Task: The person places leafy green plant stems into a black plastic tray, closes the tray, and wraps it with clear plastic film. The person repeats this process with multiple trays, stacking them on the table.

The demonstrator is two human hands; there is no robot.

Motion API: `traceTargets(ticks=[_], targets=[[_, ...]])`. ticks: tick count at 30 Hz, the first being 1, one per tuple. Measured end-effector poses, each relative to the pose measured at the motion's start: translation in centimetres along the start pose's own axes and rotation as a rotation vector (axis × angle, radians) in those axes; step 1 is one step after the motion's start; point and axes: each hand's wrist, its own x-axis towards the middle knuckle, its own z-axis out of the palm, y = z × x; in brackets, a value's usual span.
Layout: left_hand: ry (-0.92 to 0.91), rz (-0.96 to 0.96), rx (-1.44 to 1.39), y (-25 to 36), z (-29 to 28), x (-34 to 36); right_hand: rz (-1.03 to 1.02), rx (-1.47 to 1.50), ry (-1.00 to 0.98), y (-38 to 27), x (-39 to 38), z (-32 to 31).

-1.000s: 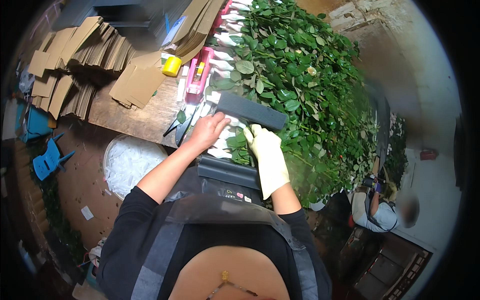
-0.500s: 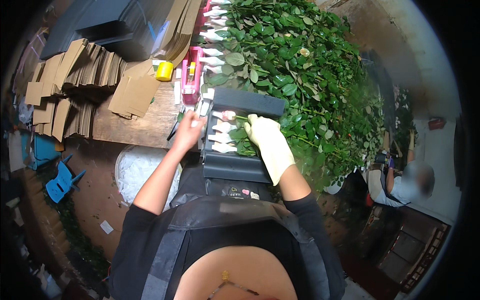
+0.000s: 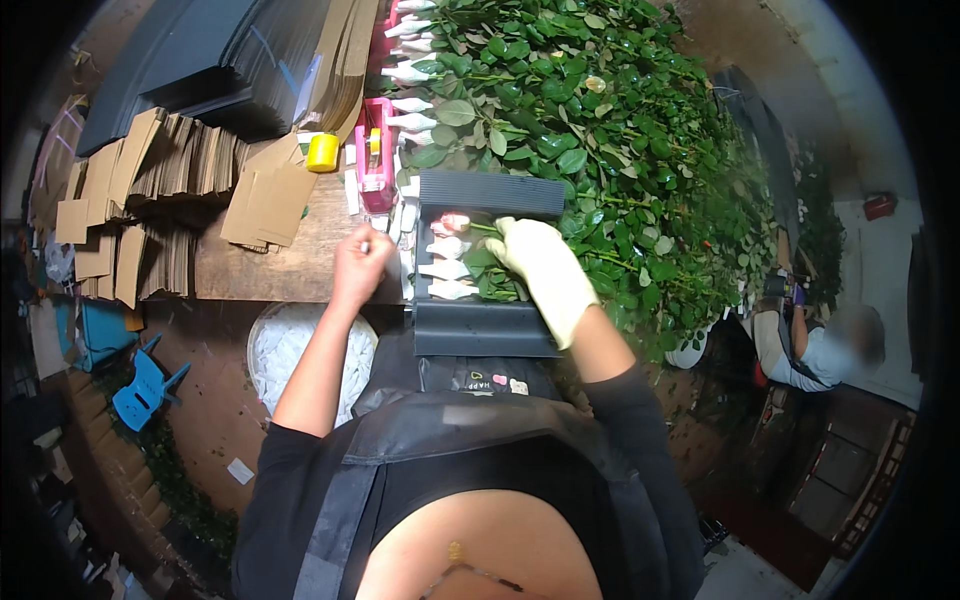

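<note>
My right hand point(image 3: 545, 268), in a pale yellow glove, is closed on the green stem of a rose with a pink and white head point(image 3: 451, 222). That rose lies in a black ribbed trough point(image 3: 487, 330), above several white-wrapped flower heads point(image 3: 450, 268) in a row. My left hand point(image 3: 361, 262) is bare and curled into a fist left of the trough, apart from the flowers. Whether something small is inside it is hidden. Just beyond it stands a pink tape dispenser point(image 3: 377, 180) with a yellow roll.
A large heap of leafy stems point(image 3: 620, 170) covers the right side. Cardboard pieces point(image 3: 270, 200), a yellow roll point(image 3: 322, 152) and dark sheets point(image 3: 200, 60) lie left on the wooden table point(image 3: 260, 270). Below stand a bin of white scraps point(image 3: 300, 350) and a blue chair point(image 3: 145, 385). Another person point(image 3: 800, 345) works far right.
My left hand has drawn back slightly from the trough and curled tighter. The rose head shows more pink now. My right hand stays at the stem. The whole view has shifted a little.
</note>
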Motion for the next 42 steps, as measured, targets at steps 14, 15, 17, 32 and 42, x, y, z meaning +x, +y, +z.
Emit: traceTargets(ticks=[14, 15, 17, 32, 42], targets=[[-0.155, -0.148, 0.063, 1.6, -1.5, 0.3, 0.062, -0.009, -0.069, -0.6, -0.1, 0.1], [-0.143, 0.004, 0.03, 1.4, -2.5, 0.4, 0.043, 0.028, -0.077, -0.5, -0.3, -0.8], [-0.314, -0.122, 0.234, 1.3, -3.0, -0.5, -0.015, 0.143, -0.159, 0.3, -1.4, -2.4], [-0.398, -0.313, 0.106, 2.7, -4.3, -2.2, 0.036, 0.037, -0.108, -1.1, -3.9, -3.6], [-0.894, -0.408, 0.257, 2.3, 1.1, -0.6, -0.257, -0.132, -0.451, -4.9, -3.0, -4.1]])
